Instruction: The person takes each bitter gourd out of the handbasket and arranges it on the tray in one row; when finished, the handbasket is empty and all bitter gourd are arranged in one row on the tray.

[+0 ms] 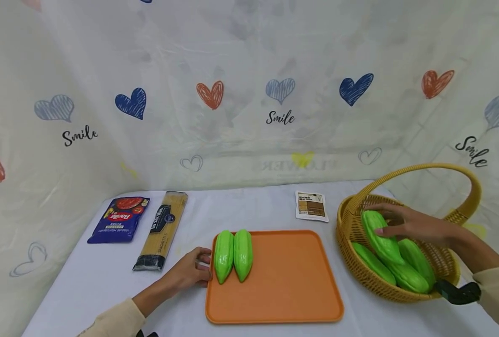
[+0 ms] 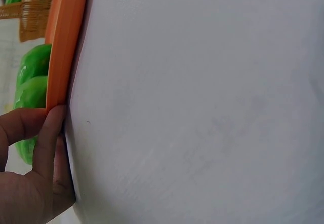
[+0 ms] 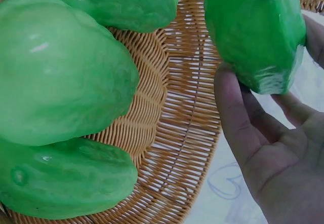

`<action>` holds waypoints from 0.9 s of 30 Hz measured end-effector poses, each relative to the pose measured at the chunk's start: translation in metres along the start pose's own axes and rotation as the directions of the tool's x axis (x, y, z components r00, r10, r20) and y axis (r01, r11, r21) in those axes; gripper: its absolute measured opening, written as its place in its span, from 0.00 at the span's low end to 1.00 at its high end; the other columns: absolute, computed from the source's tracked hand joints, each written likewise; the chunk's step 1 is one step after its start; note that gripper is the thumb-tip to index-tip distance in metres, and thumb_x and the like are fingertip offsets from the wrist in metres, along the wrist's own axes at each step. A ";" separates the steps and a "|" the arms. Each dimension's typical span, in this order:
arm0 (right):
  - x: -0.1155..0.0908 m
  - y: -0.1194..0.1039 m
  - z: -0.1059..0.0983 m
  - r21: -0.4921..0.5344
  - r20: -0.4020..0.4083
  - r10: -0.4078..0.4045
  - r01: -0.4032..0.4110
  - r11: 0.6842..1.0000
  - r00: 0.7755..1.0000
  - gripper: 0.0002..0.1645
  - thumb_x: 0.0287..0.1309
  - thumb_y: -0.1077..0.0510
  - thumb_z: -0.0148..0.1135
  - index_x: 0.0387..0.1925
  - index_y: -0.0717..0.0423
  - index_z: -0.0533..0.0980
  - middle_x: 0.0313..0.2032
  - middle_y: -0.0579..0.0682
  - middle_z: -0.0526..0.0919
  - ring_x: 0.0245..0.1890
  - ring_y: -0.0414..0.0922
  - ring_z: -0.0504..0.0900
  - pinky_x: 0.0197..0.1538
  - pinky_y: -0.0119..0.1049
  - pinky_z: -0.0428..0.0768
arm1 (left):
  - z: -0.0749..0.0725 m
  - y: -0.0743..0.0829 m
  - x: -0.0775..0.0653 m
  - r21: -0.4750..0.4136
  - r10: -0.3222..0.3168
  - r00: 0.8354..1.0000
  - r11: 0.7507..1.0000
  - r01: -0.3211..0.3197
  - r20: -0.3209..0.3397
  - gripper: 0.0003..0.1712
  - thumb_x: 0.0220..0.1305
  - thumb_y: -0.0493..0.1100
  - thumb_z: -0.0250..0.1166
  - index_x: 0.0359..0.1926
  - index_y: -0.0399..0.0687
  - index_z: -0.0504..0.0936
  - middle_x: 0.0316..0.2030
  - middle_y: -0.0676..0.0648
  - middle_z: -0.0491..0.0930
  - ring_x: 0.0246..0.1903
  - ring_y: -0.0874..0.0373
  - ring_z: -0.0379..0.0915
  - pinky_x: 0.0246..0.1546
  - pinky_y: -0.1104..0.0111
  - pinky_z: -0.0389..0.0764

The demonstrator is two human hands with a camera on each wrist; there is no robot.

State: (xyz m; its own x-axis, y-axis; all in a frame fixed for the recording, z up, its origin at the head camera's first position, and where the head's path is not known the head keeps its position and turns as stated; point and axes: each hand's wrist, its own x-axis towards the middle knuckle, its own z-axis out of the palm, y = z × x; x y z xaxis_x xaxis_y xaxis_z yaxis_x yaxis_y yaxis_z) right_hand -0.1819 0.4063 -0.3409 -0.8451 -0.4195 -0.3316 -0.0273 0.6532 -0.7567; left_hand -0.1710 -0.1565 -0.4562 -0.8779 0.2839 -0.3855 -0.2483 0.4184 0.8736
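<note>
My right hand (image 1: 413,227) grips a shiny green toy gourd (image 1: 375,229) by its upper part, tilted over the wicker basket (image 1: 345,250). In the right wrist view, the fingers and thumb curl round one end of that gourd. Below it, several more green gourds (image 3: 55,72) lie inside the basket. At the left rim of the orange tray (image 1: 287,281) is my left hand (image 1: 188,269), its fingertips pinching the edge in the left wrist view. Two green gourds (image 1: 242,255) lie side by side lengthwise at the tray's left end.
A blue Barilla packet (image 1: 119,220) and a pack of spaghetti (image 1: 162,231) lie at the back left. Between tray and basket, farther back, is a small white-and-brown packet (image 1: 311,206). The basket's tall handle (image 1: 422,166) arches above its rim.
</note>
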 end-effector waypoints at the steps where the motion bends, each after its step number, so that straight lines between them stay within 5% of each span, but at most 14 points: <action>1: 0.000 0.000 0.001 -0.002 0.004 -0.003 0.003 1.000 1.000 0.42 0.71 0.52 0.57 0.78 0.56 0.51 0.74 0.73 0.48 0.68 0.74 0.58 0.49 0.53 0.83 | 0.000 0.000 0.000 0.002 0.000 1.000 1.000 0.000 -0.001 0.41 0.53 0.29 0.69 0.68 0.34 0.64 0.52 0.40 0.71 0.44 0.53 0.77 0.39 0.61 0.88; 8: -0.002 -0.006 0.009 0.056 0.037 -0.026 0.024 0.998 0.999 0.41 0.71 0.54 0.56 0.78 0.56 0.50 0.75 0.72 0.46 0.70 0.76 0.54 0.53 0.55 0.84 | -0.002 -0.003 0.000 -0.001 -0.005 1.000 1.000 0.005 -0.011 0.40 0.53 0.30 0.69 0.68 0.35 0.65 0.53 0.40 0.72 0.44 0.53 0.77 0.39 0.61 0.88; 13: -0.006 -0.011 0.015 0.031 0.059 -0.041 0.039 0.999 0.997 0.40 0.71 0.55 0.55 0.78 0.55 0.52 0.75 0.72 0.48 0.71 0.75 0.54 0.52 0.47 0.85 | -0.001 -0.003 0.001 -0.006 -0.003 1.000 1.000 0.003 0.004 0.41 0.53 0.30 0.69 0.68 0.35 0.65 0.53 0.40 0.72 0.45 0.53 0.77 0.40 0.61 0.88; 16: -0.008 -0.015 0.016 0.005 0.098 -0.038 0.038 0.999 0.994 0.38 0.71 0.55 0.55 0.78 0.49 0.54 0.76 0.69 0.48 0.74 0.49 0.62 0.51 0.38 0.83 | -0.001 -0.002 0.000 -0.010 -0.003 1.000 1.000 0.004 0.008 0.41 0.53 0.30 0.69 0.68 0.36 0.65 0.53 0.40 0.71 0.45 0.53 0.77 0.40 0.62 0.88; 20: -0.012 -0.022 0.019 -0.017 0.151 -0.053 0.056 0.998 0.987 0.36 0.70 0.56 0.55 0.76 0.41 0.57 0.77 0.66 0.50 0.60 0.14 0.60 0.53 0.30 0.79 | -0.001 -0.001 0.000 -0.007 -0.001 1.000 1.000 0.001 0.008 0.41 0.53 0.31 0.69 0.68 0.36 0.65 0.53 0.40 0.71 0.45 0.53 0.77 0.40 0.62 0.88; 27: -0.013 -0.027 0.030 -0.001 0.199 -0.088 0.090 0.996 0.976 0.37 0.69 0.58 0.56 0.76 0.42 0.59 0.76 0.65 0.50 0.61 0.13 0.59 0.55 0.23 0.75 | -0.001 -0.001 0.000 -0.008 -0.007 1.000 1.000 0.007 0.001 0.40 0.54 0.30 0.69 0.68 0.36 0.65 0.53 0.40 0.71 0.45 0.53 0.77 0.40 0.62 0.88</action>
State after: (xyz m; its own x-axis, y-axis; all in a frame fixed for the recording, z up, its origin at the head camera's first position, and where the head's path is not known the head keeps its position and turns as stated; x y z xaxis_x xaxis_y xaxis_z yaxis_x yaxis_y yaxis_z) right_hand -0.1541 0.3754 -0.3328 -0.7160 -0.5926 -0.3689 -0.1043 0.6133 -0.7829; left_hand -0.1710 -0.1581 -0.4566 -0.8760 0.2817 -0.3914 -0.2574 0.4132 0.8735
